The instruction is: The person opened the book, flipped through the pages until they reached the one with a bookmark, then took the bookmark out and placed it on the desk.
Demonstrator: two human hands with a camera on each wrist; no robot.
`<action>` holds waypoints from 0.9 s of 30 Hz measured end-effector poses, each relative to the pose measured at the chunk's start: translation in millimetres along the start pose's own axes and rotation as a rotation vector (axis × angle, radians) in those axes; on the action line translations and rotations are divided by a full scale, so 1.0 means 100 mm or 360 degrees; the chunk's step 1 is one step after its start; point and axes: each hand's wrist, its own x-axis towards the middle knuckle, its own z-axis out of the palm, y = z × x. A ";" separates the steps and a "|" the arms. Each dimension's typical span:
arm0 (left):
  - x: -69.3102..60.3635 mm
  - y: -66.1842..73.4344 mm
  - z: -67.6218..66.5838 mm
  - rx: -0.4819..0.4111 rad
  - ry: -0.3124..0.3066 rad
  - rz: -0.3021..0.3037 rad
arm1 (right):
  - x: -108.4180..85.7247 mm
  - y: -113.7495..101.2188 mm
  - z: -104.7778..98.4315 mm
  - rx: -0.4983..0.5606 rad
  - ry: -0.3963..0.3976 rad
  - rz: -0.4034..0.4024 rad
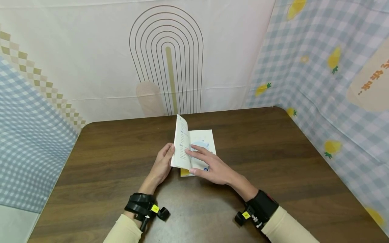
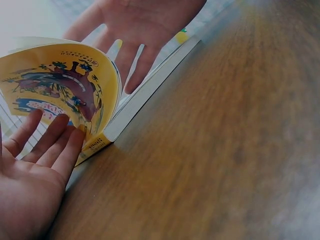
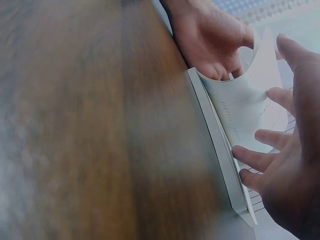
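Observation:
A paperback book with a yellow illustrated cover lies opened on the table, its left side raised and curved. My left hand holds that raised side, thumb at the page edge and fingers behind the yellow cover. In the right wrist view, the left hand shows beyond the curved pages. With fingers spread, my right hand lies over the right page, fingertips at the inner part of the pages. The right wrist view shows those spread fingers against the book.
The brown wooden table stretches around the book on all sides. A white printed cloth hangs behind it, with blue checked cloth on the right and more checked cloth on the left.

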 end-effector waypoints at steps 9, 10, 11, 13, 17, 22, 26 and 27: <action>0.00 0.00 -0.01 -0.0017 -0.0024 -0.0001 | 0.00 0.01 0.00 -0.0002 -0.0007 -0.0004; 0.00 0.00 -0.01 -0.0009 -0.0023 -0.0005 | 0.00 0.01 0.00 -0.0002 -0.0008 -0.0004; 0.00 0.00 -0.01 0.0001 -0.0022 -0.0007 | 0.00 0.01 0.00 -0.0004 -0.0007 -0.0002; 0.00 0.00 -0.01 0.0017 -0.0027 -0.0012 | 0.00 0.01 0.00 -0.0005 -0.0007 0.0001; 0.00 0.01 0.00 0.0018 -0.0023 -0.0023 | -0.01 0.02 0.00 -0.0003 -0.0014 0.0016; 0.01 0.00 0.01 -0.0004 0.0006 -0.0027 | -0.01 0.01 0.00 -0.0007 -0.0023 0.0014; 0.01 0.00 0.01 0.0001 0.0014 -0.0030 | 0.00 0.00 0.00 -0.0014 -0.0022 0.0008; 0.01 0.00 0.01 0.0001 0.0013 -0.0035 | -0.01 0.00 0.00 -0.0014 -0.0024 0.0009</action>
